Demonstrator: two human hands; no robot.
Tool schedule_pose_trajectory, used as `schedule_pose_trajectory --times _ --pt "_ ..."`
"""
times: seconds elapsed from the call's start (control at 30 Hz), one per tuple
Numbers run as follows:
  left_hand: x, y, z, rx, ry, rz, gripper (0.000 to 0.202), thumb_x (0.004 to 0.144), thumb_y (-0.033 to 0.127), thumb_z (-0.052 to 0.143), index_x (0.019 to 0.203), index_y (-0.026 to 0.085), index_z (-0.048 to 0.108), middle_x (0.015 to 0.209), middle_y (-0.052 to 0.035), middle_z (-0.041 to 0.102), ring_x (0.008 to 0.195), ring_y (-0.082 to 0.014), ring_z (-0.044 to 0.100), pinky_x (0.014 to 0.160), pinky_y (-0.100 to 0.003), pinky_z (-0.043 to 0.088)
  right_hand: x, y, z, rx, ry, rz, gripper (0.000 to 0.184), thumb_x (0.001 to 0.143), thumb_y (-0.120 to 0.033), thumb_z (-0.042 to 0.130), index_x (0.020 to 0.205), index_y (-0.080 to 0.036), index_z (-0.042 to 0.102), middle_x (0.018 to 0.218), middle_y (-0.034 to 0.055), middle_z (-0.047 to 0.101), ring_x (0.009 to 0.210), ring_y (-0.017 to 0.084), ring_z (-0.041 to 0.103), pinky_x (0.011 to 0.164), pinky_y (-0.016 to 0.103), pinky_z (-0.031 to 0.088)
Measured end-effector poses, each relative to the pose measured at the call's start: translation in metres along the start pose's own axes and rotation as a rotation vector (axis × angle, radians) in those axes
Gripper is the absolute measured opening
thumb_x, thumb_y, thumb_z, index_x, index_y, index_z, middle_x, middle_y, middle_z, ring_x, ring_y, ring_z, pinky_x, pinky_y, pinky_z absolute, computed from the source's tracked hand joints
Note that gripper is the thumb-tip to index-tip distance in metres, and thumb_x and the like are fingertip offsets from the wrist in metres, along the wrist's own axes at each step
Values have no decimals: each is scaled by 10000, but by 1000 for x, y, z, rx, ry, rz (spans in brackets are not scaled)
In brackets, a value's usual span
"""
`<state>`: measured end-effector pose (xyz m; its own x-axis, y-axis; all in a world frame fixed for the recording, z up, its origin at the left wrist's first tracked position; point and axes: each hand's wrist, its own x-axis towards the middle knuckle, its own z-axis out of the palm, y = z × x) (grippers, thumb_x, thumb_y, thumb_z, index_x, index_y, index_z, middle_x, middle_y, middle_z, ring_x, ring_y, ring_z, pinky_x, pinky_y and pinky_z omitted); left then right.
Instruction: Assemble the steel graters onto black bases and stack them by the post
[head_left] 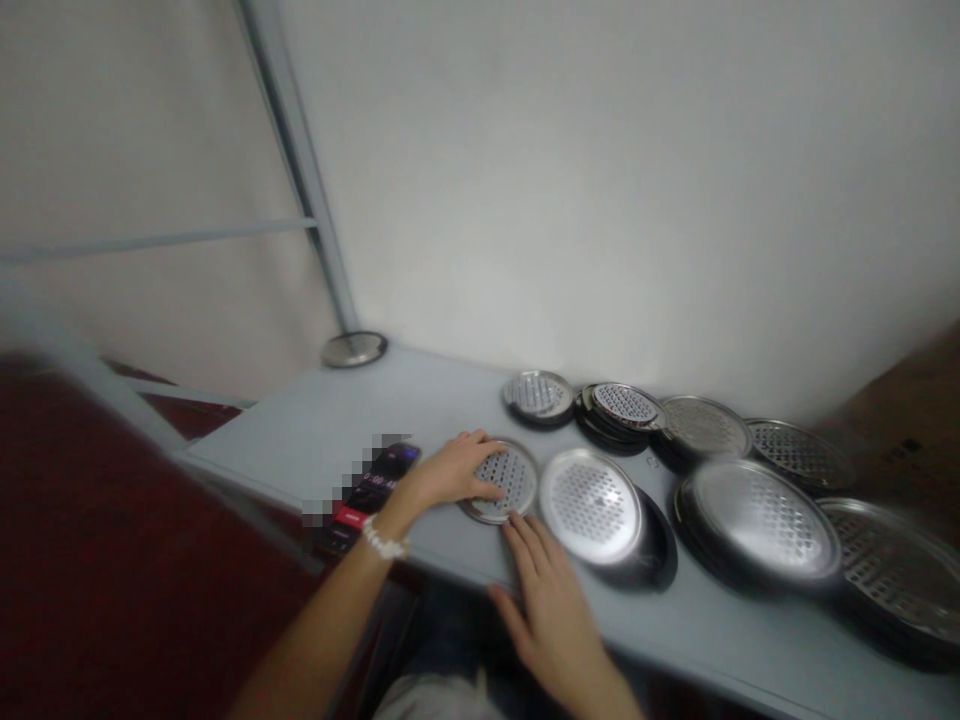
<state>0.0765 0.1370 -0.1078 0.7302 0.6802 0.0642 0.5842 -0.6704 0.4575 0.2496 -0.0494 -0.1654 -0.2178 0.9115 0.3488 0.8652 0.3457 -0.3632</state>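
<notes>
My left hand [454,470] rests on the left rim of a small round perforated metal plate [504,483] that lies flat on the grey table [337,420]. Its fingers curl over the plate's edge. My right hand [544,600] lies flat with fingers stretched out, its fingertips touching the near edge of the same plate. A white bead bracelet [384,542] is on my left wrist. Just right of the plate sits a larger perforated plate [591,505] on top of a dark one.
Several stacks of perforated metal plates [761,520] run along the table's right side toward the wall. A phone [371,490] with a lit screen lies left of my left hand. A round metal foot [354,349] of a grey pole stands at the back corner.
</notes>
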Motion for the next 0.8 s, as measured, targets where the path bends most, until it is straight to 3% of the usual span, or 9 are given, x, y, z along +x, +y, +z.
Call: schedule_pose_trajectory --times 0.1,0.23,0.67,0.8 --pt "3 -7 2 -28 80 1 409 950 200 560 1357 220 578 1271 -90 651 1195 -250 572 1085 -381 409 0 0 1 -5 -3 -5 621 971 -322 569 1549 -198 379 1602 88 414 1459 306 404 1146 497 456" --pt "8 -12 6 32 184 -73 375 927 66 473 1253 159 634 1254 -127 651 1192 -253 568 1090 -388 414 1 0 -1 -15 -19 -12 593 977 -314 559 1535 -189 403 1614 86 394 1460 312 404 1149 504 453" --pt "13 -18 9 57 174 -145 228 897 108 532 938 173 747 1031 -113 711 1007 -256 657 968 -368 484 2 -1 -1 -8 -15 -29 619 967 -268 560 1552 -201 369 1608 74 404 1459 293 413 1150 472 465" --pt "13 -19 9 45 175 -148 227 918 177 537 902 178 764 999 -107 724 973 -248 670 939 -352 495 2 -1 -16 2 2 -55 597 976 -250 535 1547 -228 364 1562 74 476 1388 272 504 1110 435 501"
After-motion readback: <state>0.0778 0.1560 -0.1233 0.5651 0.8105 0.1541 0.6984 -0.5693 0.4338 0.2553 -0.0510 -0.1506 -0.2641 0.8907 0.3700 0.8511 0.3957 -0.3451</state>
